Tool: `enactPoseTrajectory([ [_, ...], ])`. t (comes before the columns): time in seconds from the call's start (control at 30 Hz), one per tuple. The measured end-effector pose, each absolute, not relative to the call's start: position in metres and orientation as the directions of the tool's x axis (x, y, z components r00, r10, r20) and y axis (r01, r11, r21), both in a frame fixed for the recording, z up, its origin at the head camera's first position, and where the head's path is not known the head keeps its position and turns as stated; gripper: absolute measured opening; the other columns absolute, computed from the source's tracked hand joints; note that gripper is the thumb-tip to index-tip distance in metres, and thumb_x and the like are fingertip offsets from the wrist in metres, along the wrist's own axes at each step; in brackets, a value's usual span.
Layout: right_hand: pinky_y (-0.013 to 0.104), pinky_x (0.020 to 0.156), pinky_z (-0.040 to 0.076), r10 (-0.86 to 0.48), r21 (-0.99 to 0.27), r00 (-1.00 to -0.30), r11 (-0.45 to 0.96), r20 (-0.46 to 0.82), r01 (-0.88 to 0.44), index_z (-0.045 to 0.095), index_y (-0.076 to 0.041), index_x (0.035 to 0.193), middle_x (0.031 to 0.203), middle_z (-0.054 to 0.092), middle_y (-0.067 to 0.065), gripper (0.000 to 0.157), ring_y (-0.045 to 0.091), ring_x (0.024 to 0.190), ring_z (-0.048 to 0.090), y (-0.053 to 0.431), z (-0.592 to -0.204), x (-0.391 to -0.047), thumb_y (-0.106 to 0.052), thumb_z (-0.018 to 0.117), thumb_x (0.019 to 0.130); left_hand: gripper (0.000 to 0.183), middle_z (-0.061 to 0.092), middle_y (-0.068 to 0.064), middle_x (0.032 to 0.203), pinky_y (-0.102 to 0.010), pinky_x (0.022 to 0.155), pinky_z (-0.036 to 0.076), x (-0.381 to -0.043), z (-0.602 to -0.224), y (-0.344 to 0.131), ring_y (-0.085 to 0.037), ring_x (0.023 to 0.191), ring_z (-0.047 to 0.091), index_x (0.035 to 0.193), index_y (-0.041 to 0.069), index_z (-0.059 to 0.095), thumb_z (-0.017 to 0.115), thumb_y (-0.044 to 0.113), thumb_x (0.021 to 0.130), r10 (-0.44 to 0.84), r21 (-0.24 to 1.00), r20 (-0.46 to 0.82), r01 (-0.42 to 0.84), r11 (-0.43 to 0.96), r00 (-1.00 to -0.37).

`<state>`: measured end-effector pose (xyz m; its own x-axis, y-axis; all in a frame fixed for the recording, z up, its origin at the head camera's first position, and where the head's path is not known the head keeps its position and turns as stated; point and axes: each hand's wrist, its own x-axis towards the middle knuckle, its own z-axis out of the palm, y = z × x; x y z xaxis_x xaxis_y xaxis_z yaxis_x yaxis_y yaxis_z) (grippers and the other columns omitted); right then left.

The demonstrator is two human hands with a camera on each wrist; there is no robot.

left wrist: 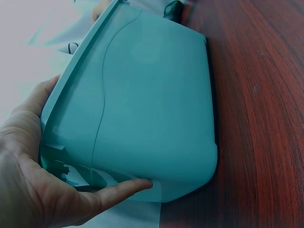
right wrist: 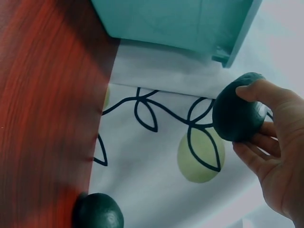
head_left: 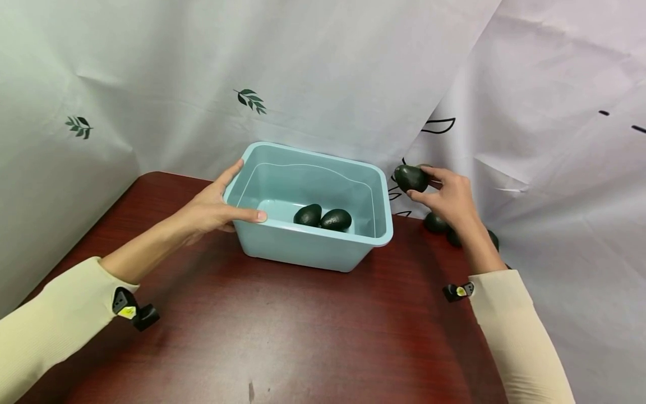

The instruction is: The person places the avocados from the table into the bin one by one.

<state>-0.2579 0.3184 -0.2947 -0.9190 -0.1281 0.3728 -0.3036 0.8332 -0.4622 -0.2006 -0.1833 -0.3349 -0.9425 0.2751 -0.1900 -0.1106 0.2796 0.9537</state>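
A light blue plastic bin [head_left: 303, 247] stands towards the back of the table, two dark green avocados [head_left: 336, 220] lying on its floor. My left hand [head_left: 207, 210] grips the bin's left end, thumb over the front rim and fingers along the side; the left wrist view shows this hand around the bin's wall [left wrist: 152, 95]. To the right of the bin, my right hand [head_left: 449, 196] holds another avocado [head_left: 410, 178] in the air between thumb and fingers. In the right wrist view that avocado [right wrist: 237, 111] hangs apart from the bin [right wrist: 166, 23].
More avocados [head_left: 435, 223] sit at the table's right edge, partly hidden behind my right forearm. The dark red wooden table [head_left: 303, 325] extends in front of the bin. A white cloth [head_left: 328, 73] with leaf prints hangs behind and along the sides.
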Motion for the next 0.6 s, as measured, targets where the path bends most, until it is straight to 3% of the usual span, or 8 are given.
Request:
enactPoseTrajectory([
  [0.1,0.059,0.104,0.062,-0.12,-0.459,-0.919,0.837,0.376,-0.297,0.074,-0.002,0.146,0.145,0.074,0.027,0.063,0.047,0.126,0.078,0.316,-0.291,-0.258,-0.024,0.093,0.091,0.136,0.025,-0.014,0.184,-0.065,0.11,0.061,-0.201,-0.335,-0.183,-0.042,0.156,0.046,0.178,0.055,-0.007,0.096,0.03,0.092,0.275,0.954,-0.188,-0.11,0.278,-0.943],
  [0.2,0.029,0.098,0.065,-0.11,-0.475,-0.922,0.83,0.371,-0.291,0.074,-0.003,0.147,0.145,0.075,0.026,0.065,0.045,0.126,0.078,0.313,-0.287,-0.258,-0.028,0.095,0.091,0.137,0.025,-0.015,0.184,-0.066,0.11,0.061,-0.201,-0.335,-0.184,-0.042,0.156,0.046,0.178,0.055,-0.007,0.096,0.03,0.092,0.275,0.954,-0.186,-0.107,0.279,-0.943],
  [0.27,0.011,0.089,0.056,-0.105,-0.49,-0.925,0.823,0.366,-0.287,0.075,-0.005,0.147,0.145,0.075,0.024,0.066,0.043,0.127,0.078,0.31,-0.284,-0.257,-0.03,0.095,0.091,0.137,0.025,-0.015,0.184,-0.066,0.109,0.061,-0.201,-0.335,-0.183,-0.041,0.155,0.047,0.178,0.055,-0.007,0.097,0.03,0.092,0.276,0.954,-0.186,-0.107,0.279,-0.943],
  [0.33,0.0,0.082,0.045,-0.099,-0.513,-0.928,0.809,0.359,-0.285,0.074,-0.006,0.148,0.146,0.075,0.024,0.067,0.043,0.128,0.078,0.307,-0.281,-0.257,-0.032,0.096,0.09,0.137,0.025,-0.015,0.184,-0.066,0.109,0.061,-0.201,-0.336,-0.183,-0.041,0.155,0.048,0.177,0.056,-0.007,0.097,0.03,0.092,0.275,0.954,-0.185,-0.106,0.28,-0.943],
  [0.6,-0.001,0.083,0.047,-0.118,-0.541,-0.913,0.773,0.39,-0.331,0.076,-0.005,0.146,0.143,0.077,0.023,0.064,0.041,0.124,0.08,0.29,-0.274,-0.259,-0.024,0.096,0.088,0.137,0.023,-0.014,0.185,-0.066,0.11,0.061,-0.201,-0.336,-0.183,-0.042,0.157,0.046,0.177,0.055,-0.007,0.097,0.03,0.092,0.276,0.955,-0.187,-0.109,0.278,-0.943],
])
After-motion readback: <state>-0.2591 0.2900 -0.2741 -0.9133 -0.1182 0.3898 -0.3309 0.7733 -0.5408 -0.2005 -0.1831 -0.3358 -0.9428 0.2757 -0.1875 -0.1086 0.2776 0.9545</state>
